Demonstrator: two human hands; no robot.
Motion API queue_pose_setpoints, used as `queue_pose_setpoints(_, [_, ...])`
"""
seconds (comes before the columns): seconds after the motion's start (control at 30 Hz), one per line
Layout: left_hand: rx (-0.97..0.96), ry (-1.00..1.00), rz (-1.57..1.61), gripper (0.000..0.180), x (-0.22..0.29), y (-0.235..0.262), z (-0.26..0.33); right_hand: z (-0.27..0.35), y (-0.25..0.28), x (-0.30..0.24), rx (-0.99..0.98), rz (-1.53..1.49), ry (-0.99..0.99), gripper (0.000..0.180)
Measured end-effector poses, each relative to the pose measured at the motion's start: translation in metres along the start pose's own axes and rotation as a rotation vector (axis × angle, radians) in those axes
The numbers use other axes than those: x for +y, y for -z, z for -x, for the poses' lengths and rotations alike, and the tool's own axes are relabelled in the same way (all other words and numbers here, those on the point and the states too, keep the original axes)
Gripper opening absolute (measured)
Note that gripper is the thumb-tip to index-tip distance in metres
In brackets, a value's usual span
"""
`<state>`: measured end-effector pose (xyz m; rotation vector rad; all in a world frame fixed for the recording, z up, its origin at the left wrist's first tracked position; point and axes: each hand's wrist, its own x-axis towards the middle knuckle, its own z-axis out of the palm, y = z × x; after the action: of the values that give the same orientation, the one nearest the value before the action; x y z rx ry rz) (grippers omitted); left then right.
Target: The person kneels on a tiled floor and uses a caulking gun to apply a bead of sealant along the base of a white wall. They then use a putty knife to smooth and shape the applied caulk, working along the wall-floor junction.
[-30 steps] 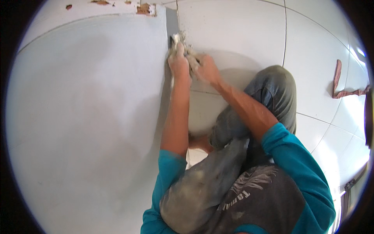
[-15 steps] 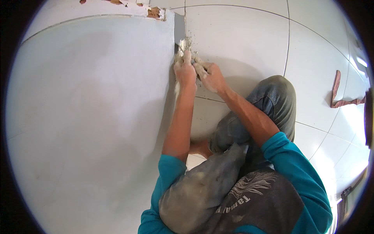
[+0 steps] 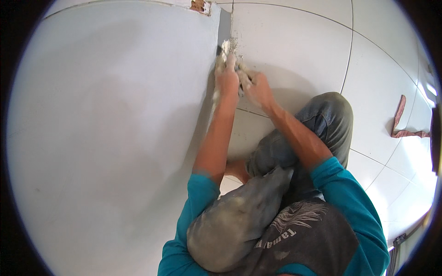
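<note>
My left hand (image 3: 228, 82) is low against the foot of the pale wall, where it meets the tiled floor. Its whitened fingers are closed, with the index finger pointing forward. A small dark edge (image 3: 219, 49) shows just ahead of them, too little to name. Close on its right, my right hand (image 3: 259, 92) is bent inward, fingers closed and coated with pale paste or dust. What either hand grips is hidden by the fingers. Just beyond the fingertips, a rough whitish patch (image 3: 225, 46) and loose crumbs (image 3: 234, 44) lie along the joint.
The wall (image 3: 115, 129) fills the left side, with a grey strip (image 3: 224, 25) along its base. A chipped brown spot (image 3: 199, 6) marks its top corner. White floor tiles (image 3: 294, 41) spread rightward. My bent knee (image 3: 329, 115) is near my right forearm. A reddish strip (image 3: 399, 115) lies far right.
The whole view has shifted, so wall, joint and hands appear farther right. Both hands stay close together at the joint, with fingers closed.
</note>
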<state>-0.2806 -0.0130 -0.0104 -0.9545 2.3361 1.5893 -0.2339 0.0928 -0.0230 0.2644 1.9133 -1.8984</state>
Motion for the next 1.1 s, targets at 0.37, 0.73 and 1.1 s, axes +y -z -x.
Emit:
queue_pose_setpoints(0.37, [-0.102, 0.100, 0.036, 0.069, -0.011, 0.007, 0.006, 0.003, -0.001, 0.005, 0.083, 0.041, 0.129, 0.041])
queue_pose_setpoints(0.73, [-0.053, 0.161, 0.022, 0.073, -0.023, -0.002, 0.004, -0.004, -0.003, 0.025, 0.069, 0.046, 0.051, 0.039])
queue_pose_setpoints(1.1, [0.019, 0.106, -0.089, 0.077, -0.020, -0.006, 0.006, 0.000, 0.000, 0.015, 0.026, 0.033, 0.049, 0.038])
